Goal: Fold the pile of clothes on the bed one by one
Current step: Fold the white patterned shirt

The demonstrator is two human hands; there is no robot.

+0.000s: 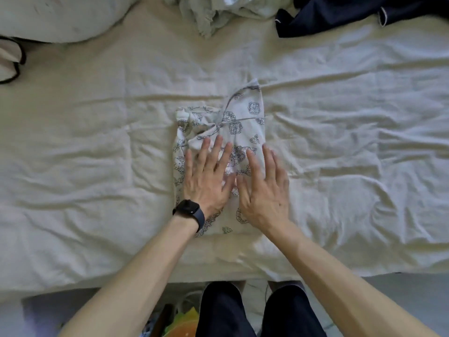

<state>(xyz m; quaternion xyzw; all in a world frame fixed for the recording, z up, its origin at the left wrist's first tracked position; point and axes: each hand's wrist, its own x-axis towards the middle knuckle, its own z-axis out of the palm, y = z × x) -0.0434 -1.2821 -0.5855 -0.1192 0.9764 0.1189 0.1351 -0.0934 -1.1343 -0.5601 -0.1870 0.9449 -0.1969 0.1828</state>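
A white garment with a dark line-drawn print [245, 117] lies partly folded in the middle of the bed [97, 166]. Its upper left part is bunched and a flap sticks up at its top right. My left hand [209, 176], with a dark watch on the wrist, lies flat on the garment's left half with straight, spread fingers. Beside it, my right hand [264, 188] presses flat on the right half, fingers straight. Both hands cover the garment's lower middle. A pale crumpled pile of clothes [213, 13] and a dark navy garment [340, 13] lie at the far edge.
A cream pillow [60, 15] sits at the far left with a dark-trimmed item [11, 60] below it. The wrinkled cream sheet spreads wide to both sides. The bed's near edge runs just in front of my dark-trousered legs [257, 312], with colourful objects [179, 322] on the floor.
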